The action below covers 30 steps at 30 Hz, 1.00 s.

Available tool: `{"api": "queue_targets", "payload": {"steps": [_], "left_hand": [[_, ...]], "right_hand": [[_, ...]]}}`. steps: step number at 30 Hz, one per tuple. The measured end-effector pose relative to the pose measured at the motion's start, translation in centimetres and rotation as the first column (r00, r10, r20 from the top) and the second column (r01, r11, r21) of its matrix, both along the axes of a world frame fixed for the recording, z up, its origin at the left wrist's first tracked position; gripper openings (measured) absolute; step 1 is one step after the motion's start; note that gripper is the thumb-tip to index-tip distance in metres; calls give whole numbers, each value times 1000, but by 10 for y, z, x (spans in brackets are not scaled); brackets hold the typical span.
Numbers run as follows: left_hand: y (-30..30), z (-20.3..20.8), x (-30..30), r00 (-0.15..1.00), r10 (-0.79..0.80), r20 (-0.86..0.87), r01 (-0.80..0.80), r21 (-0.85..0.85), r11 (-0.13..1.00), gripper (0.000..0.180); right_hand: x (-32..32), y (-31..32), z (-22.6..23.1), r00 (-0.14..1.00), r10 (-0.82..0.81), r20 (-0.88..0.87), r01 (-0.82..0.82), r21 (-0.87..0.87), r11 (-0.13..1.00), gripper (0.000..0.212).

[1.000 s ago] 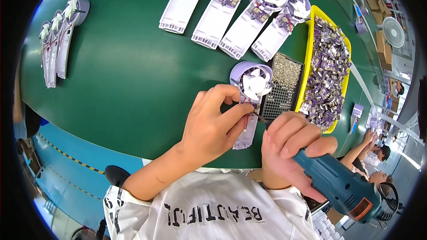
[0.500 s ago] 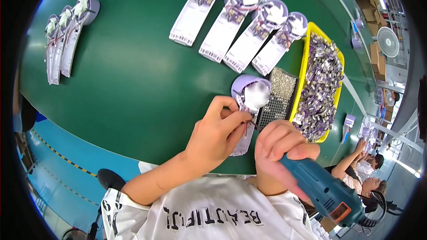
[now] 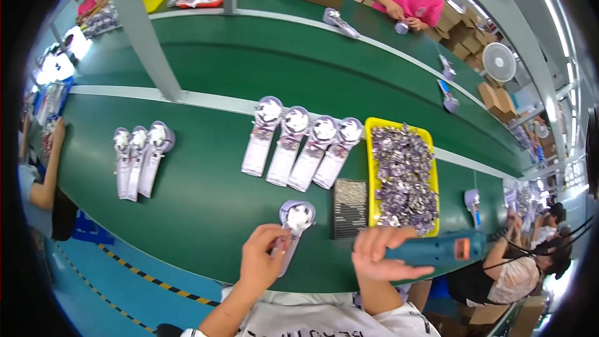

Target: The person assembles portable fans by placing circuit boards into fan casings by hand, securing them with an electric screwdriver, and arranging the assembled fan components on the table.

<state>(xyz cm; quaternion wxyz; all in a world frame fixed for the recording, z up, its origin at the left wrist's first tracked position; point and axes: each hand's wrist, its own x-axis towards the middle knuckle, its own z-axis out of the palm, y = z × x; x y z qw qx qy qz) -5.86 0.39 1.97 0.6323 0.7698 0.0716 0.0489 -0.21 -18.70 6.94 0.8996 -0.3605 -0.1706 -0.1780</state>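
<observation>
A lilac handheld fan (image 3: 298, 215) with white blades and an uncovered handle lies near the table's front edge. My left hand (image 3: 263, 256) is closed at its handle, thumb and fingertips bent together just below the fan head; they hide part of the handle. Off to the right, my right hand (image 3: 382, 253) grips a teal electric screwdriver (image 3: 440, 248), held nearly level with its cable end to the right. Its tip is hidden or blurred by the hand. Just beyond that hand lies a black perforated screw tray (image 3: 340, 231) with small silver screws.
A yellow tray (image 3: 373, 181) full of small metal-and-purple parts stands right of the screw tray. Several open fans (image 3: 288, 153) lie in a row behind, with three more (image 3: 134, 162) at left. Another fan (image 3: 472, 203) lies right. A metal rail (image 3: 212, 101) crosses behind; co-workers sit around.
The view has tilted up, showing more of the far tables. My right hand has drawn the screwdriver away from the fan, rightward toward the screw tray. My left hand stays at the fan.
</observation>
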Motion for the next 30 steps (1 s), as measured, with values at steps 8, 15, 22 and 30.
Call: {"api": "queue_targets", "payload": {"steps": [8, 15, 22, 30], "left_hand": [[121, -8, 27, 969, 211, -126, -230, -168, 958, 17], [154, -14, 127, 982, 190, 17, -188, -103, 977, 15], [137, -48, 210, 977, 171, 124, -152, -150, 977, 10], [128, -35, 212, 965, 255, 67, -254, -22, 967, 6]], "right_hand": [[-14, -26, -18, 988, -3, -156, -1, -26, 1000, 82], [-18, -19, -23, 950, -92, -299, 117, 68, 991, 77], [-26, -66, -38, 990, 89, -108, -92, -25, 995, 84], [-18, -70, -37, 985, -75, -157, 48, -170, 984, 87]]}}
